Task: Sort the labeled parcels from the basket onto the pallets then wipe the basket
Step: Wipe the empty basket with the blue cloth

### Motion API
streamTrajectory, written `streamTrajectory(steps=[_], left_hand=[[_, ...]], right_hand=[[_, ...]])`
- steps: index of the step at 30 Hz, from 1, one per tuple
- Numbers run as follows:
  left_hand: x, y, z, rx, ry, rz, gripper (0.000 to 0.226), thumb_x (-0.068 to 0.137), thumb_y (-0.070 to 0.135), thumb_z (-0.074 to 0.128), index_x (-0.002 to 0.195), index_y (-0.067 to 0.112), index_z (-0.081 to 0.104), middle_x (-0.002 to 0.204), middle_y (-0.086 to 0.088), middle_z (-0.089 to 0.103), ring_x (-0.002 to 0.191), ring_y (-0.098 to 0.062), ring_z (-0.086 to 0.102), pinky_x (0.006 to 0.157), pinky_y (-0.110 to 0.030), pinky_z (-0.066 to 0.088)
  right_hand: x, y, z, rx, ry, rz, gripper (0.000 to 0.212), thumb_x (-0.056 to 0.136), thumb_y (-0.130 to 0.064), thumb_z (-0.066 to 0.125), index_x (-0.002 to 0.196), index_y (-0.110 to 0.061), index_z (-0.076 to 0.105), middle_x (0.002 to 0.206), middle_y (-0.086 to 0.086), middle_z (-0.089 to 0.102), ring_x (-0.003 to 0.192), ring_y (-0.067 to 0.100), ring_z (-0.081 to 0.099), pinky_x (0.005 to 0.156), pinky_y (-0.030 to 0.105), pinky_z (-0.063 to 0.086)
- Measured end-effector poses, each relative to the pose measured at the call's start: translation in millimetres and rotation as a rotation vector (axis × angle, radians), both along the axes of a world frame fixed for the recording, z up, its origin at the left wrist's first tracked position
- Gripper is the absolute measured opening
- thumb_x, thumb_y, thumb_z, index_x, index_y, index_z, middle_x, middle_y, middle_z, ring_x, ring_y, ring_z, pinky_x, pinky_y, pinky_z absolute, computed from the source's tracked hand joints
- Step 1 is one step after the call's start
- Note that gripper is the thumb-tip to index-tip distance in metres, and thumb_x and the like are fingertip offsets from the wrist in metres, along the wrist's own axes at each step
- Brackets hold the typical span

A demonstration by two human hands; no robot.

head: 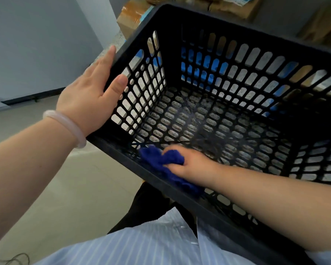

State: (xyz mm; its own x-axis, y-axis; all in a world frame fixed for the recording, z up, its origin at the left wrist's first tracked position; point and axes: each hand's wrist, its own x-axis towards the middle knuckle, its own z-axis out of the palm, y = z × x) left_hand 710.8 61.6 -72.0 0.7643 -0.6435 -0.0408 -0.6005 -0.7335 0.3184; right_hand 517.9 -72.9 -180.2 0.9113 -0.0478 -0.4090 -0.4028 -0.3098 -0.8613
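A black slotted plastic basket (pixel 172 25) fills the middle and right of the head view, tilted toward me, with nothing inside it. My left hand (pixel 90 92) holds its left rim, thumb hooked inside the wall and fingers lying along the outside. My right hand (pixel 187 163) reaches inside the near wall and grips a crumpled dark blue cloth (pixel 161 159), which is pressed against the inner near-left corner. Brown cardboard parcels (pixel 134 16) lie on the floor beyond the basket's far rim.
Pale tiled floor (pixel 69 197) stretches on the left, with a grey wall (pixel 36 44) and dark skirting behind. More cardboard boxes (pixel 237 6) are stacked at the top. Something blue shows through the far wall's slots. My striped shirt fills the bottom.
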Motion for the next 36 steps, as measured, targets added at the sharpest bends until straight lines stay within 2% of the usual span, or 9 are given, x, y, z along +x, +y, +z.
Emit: streamTrajectory(steps=[3, 6, 10, 14, 19, 23, 29, 33, 36], left_hand=[[-1, 0, 0, 0.012, -0.012, 0.007, 0.069, 0.091, 0.067, 0.016, 0.154, 0.042, 0.005, 0.16, 0.004, 0.025, 0.144, -0.022, 0.028, 0.107, -0.045, 0.029], [0, -1, 0, 0.019, -0.04, -0.002, 0.065, 0.096, 0.063, 0.019, 0.155, 0.039, 0.006, 0.159, 0.002, 0.026, 0.143, -0.024, 0.029, 0.104, -0.047, 0.032], [0, -2, 0, 0.037, -0.048, 0.011, 0.062, 0.099, 0.06, 0.021, 0.155, 0.039, 0.004, 0.16, 0.004, 0.023, 0.144, -0.023, 0.028, 0.104, -0.048, 0.032], [1, 0, 0, 0.042, -0.04, 0.002, 0.067, 0.097, 0.066, 0.019, 0.154, 0.039, -0.002, 0.16, 0.006, 0.024, 0.142, -0.026, 0.033, 0.1, -0.05, 0.036], [1, 0, 0, 0.036, -0.03, 0.003, 0.071, 0.092, 0.069, 0.018, 0.154, 0.04, -0.002, 0.16, 0.006, 0.024, 0.142, -0.026, 0.033, 0.103, -0.051, 0.034], [0, 1, 0, 0.028, -0.033, 0.005, 0.067, 0.096, 0.065, 0.02, 0.154, 0.039, -0.002, 0.16, 0.006, 0.024, 0.142, -0.026, 0.032, 0.103, -0.052, 0.034], [1, 0, -2, 0.01, -0.035, -0.001, 0.072, 0.091, 0.069, 0.017, 0.154, 0.039, -0.002, 0.16, 0.005, 0.026, 0.142, -0.026, 0.032, 0.105, -0.052, 0.033], [1, 1, -2, 0.029, -0.047, 0.002, 0.073, 0.09, 0.071, 0.015, 0.154, 0.039, -0.004, 0.16, 0.006, 0.025, 0.142, -0.026, 0.033, 0.101, -0.052, 0.035], [1, 0, -1, 0.043, -0.041, 0.002, 0.068, 0.097, 0.065, 0.019, 0.154, 0.038, -0.004, 0.16, 0.005, 0.025, 0.142, -0.026, 0.033, 0.102, -0.052, 0.035]], right_hand=[[-2, -6, -38, -0.309, 0.205, 0.219, 0.039, 0.091, -0.03, 0.062, 0.129, -0.033, 0.05, 0.131, -0.001, 0.056, 0.115, 0.025, 0.056, 0.093, 0.034, 0.044], [2, -3, -49, -0.384, 0.3, 0.246, 0.044, 0.094, -0.032, 0.057, 0.136, -0.035, 0.042, 0.135, 0.003, 0.051, 0.116, 0.027, 0.054, 0.086, 0.033, 0.042], [8, -8, -25, -0.21, 0.367, 0.191, 0.032, 0.094, -0.032, 0.06, 0.125, -0.028, 0.054, 0.118, 0.001, 0.063, 0.108, 0.022, 0.059, 0.084, 0.027, 0.043], [6, -18, 42, 0.105, 0.22, 0.064, 0.011, 0.089, -0.026, 0.069, 0.098, -0.029, 0.064, 0.091, -0.013, 0.069, 0.083, 0.0, 0.065, 0.072, 0.013, 0.048], [-4, -18, 101, 0.224, 0.022, 0.069, 0.018, 0.084, -0.028, 0.073, 0.096, -0.036, 0.063, 0.095, -0.012, 0.07, 0.094, 0.006, 0.066, 0.087, 0.024, 0.052], [-22, -18, 67, 0.02, 0.102, 0.133, 0.034, 0.087, -0.017, 0.062, 0.119, -0.029, 0.057, 0.111, -0.003, 0.066, 0.1, 0.011, 0.06, 0.086, 0.022, 0.046], [-10, -13, -14, -0.33, 0.361, 0.346, 0.049, 0.096, -0.027, 0.054, 0.141, -0.029, 0.037, 0.133, 0.009, 0.05, 0.104, 0.025, 0.052, 0.08, 0.03, 0.036], [-3, -14, -22, -0.276, 0.483, 0.331, 0.043, 0.099, -0.024, 0.049, 0.141, -0.023, 0.038, 0.12, 0.012, 0.056, 0.094, 0.024, 0.051, 0.076, 0.03, 0.034], [-7, -24, 2, -0.197, 0.529, 0.315, 0.038, 0.096, -0.026, 0.05, 0.134, -0.028, 0.046, 0.117, 0.005, 0.061, 0.101, 0.022, 0.059, 0.081, 0.032, 0.044]])
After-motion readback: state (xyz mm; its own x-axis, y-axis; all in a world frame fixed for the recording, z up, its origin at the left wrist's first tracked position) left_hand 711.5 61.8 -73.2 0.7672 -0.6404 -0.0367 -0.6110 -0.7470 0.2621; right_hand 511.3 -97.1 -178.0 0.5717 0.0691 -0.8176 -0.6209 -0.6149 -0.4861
